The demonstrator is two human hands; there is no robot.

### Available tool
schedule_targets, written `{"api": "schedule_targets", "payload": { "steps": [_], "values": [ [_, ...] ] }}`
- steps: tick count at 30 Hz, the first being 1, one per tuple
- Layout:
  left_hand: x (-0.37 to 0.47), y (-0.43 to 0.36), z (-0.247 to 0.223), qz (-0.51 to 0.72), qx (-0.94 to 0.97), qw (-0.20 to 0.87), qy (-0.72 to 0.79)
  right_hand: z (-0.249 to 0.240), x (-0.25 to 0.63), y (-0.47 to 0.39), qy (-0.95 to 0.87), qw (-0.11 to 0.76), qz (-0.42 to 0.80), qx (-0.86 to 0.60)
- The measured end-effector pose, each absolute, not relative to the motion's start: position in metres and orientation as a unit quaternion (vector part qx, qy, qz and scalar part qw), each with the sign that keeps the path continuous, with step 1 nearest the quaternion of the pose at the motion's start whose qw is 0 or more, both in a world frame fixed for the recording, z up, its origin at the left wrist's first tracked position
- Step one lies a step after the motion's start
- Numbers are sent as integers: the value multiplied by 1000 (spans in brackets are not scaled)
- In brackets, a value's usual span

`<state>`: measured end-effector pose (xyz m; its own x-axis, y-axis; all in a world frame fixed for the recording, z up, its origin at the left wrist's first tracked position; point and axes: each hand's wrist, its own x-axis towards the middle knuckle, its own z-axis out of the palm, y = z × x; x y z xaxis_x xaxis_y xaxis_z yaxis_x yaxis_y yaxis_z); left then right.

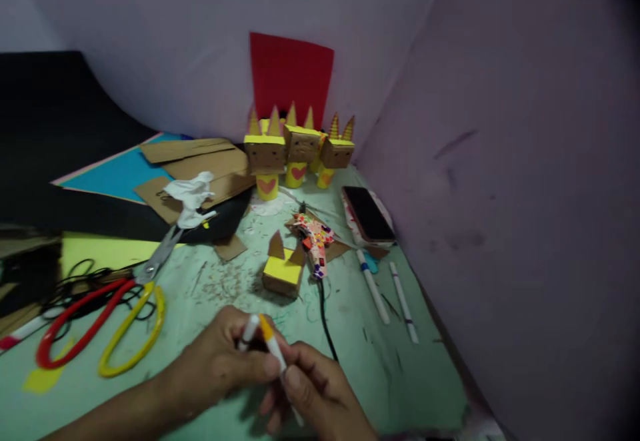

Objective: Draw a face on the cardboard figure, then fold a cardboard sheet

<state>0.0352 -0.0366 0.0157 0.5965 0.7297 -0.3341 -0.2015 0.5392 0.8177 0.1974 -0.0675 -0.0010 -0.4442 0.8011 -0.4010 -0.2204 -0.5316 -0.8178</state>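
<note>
My right hand is closed around the white barrel of a marker with an orange end, which points up and left. My left hand is closed beside it, with a second white marker poking up out of its grip. The left thumb tip touches the orange-ended marker. How much of the second marker lies inside the palm is hidden. Just beyond both hands sits a small cardboard box head with a yellow top and two pointed ears.
Big scissors with red and yellow handles lie left. A glue gun with a black cord, more markers and a phone are to the right. Cardboard figures stand at the back before a red sheet.
</note>
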Motion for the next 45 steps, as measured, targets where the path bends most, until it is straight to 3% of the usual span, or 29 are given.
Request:
{"api": "schedule_targets", "payload": {
  "steps": [8, 12, 16, 19, 29, 34, 45],
  "values": [
    [29, -17, 25, 466, 97, 791, 385, -3, 203, -55, -362, 390, 696, -482],
    [26, -13, 31, 531, 28, 760, 374, -9, 192, -57, -430, 314, 669, -519],
    [28, -16, 32, 542, 7, 759, 361, -12, 170, -63, -432, 231, 744, -455],
    [28, -18, 31, 543, -9, 758, 362, -14, 161, -65, -425, 215, 776, -413],
    [24, -18, 41, 554, -37, 743, 373, -11, 159, -70, -418, 240, 714, -508],
    [-13, 7, 54, 657, 10, 656, 373, -17, 168, -80, -364, 310, 652, -589],
    [-9, 10, 32, 585, 77, 707, 390, -7, 173, -65, -345, 330, 715, -510]
  ]
}}
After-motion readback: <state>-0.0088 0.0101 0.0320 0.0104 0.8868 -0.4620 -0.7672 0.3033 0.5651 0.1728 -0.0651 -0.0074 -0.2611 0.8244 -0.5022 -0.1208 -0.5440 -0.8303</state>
